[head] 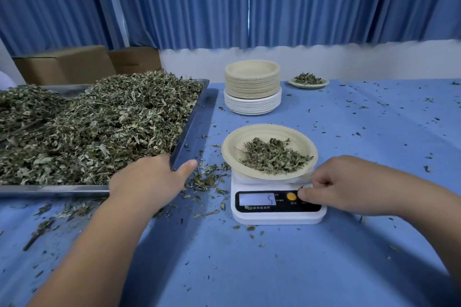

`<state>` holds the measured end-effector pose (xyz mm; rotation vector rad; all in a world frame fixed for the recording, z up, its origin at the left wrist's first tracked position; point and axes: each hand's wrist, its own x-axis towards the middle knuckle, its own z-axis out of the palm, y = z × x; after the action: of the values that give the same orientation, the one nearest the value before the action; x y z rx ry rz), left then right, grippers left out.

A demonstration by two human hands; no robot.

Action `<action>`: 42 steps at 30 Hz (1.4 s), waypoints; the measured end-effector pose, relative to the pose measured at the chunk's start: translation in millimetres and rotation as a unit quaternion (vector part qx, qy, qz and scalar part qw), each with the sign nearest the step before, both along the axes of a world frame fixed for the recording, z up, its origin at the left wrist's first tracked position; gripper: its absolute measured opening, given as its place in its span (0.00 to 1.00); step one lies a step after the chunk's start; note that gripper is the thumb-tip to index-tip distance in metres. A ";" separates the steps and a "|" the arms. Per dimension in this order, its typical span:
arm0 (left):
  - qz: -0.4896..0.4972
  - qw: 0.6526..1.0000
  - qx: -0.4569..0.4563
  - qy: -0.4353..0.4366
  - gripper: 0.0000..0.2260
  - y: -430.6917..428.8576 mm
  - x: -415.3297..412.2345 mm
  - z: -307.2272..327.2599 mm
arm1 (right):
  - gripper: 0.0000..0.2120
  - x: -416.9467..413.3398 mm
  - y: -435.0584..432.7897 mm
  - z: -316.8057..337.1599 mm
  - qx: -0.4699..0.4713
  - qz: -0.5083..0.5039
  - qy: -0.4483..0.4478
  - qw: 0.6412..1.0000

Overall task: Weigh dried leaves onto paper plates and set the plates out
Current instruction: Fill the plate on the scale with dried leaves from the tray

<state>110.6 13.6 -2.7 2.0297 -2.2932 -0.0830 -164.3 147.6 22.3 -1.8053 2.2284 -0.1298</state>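
Left hand (149, 182) lies over the near right corner of the steel tray (189, 129), thumb straight along the rim. Its fingers are hidden, so its grip cannot be told. Right hand (341, 187) is curled, pinching a leaf fragment (300, 187) at the front panel of the scale (277, 218).

Blue table (249, 269) spans the lower and right frame, bearing scattered crumbs. The tray, heaped with dried leaves (99, 127), fills the left. Plate stack (252, 87) stands upper centre. The scale, at centre, carries a paper plate (232, 152) of leaves overhanging its edges. Filled plate (308, 83) sits right of the stack.

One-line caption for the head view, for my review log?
Left hand on the corner of the leaf-heaped tray, right hand at the scale, whose paper plate holds dried leaves; display reads 5.
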 end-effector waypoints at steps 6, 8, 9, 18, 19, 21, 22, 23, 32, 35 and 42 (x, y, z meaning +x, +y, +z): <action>0.040 0.993 -0.105 -0.022 0.33 7.4 -0.4 8.7 | 0.28 4.2 -0.5 0.2 0.000 -0.007 0.000 1.000; 0.063 0.993 -0.096 -0.026 0.36 7.4 3.2 12.7 | 0.28 6.1 -1.0 0.2 -0.007 -0.012 0.005 1.000; 0.070 0.995 -0.074 -0.021 0.37 6.4 5.4 13.1 | 0.28 6.7 -1.0 0.4 -0.008 -0.017 0.007 1.000; 0.015 1.000 0.021 -0.013 0.41 1.0 7.0 2.5 | 0.20 3.0 2.9 6.8 0.025 -0.030 0.000 0.999; 0.011 1.000 0.014 -0.016 0.39 1.4 7.4 2.4 | 0.20 2.4 3.1 7.7 0.029 -0.027 -0.007 0.999; -0.003 1.000 -0.001 -0.017 0.35 3.2 6.6 2.6 | 0.19 0.8 4.4 10.2 0.032 -0.020 -0.020 0.999; -0.012 1.000 -0.008 -0.014 0.31 4.0 5.8 2.4 | 0.18 -0.3 5.5 12.1 0.031 -0.015 -0.028 0.999; -0.019 1.000 -0.014 -0.009 0.28 4.7 4.6 2.0 | 0.17 -1.7 7.3 14.5 0.027 -0.012 -0.042 0.999; -0.009 0.996 -0.059 0.062 0.22 0.2 2.2 -2.4 | 0.10 -0.2 -5.4 10.8 -0.274 -0.050 -0.257 0.925; -0.001 0.991 -0.073 0.114 0.22 -2.9 4.3 -1.5 | 0.05 -1.4 -12.3 6.6 -0.282 -0.058 -0.259 0.922; 0.003 0.968 -0.117 0.222 0.16 -7.2 12.6 6.5 | 0.09 -11.5 -9.1 7.6 -0.325 -0.086 -0.265 0.904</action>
<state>123.3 6.4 3.8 1.6950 -1.9196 -0.2292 -175.8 138.5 29.9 -1.5462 2.0407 -1.3669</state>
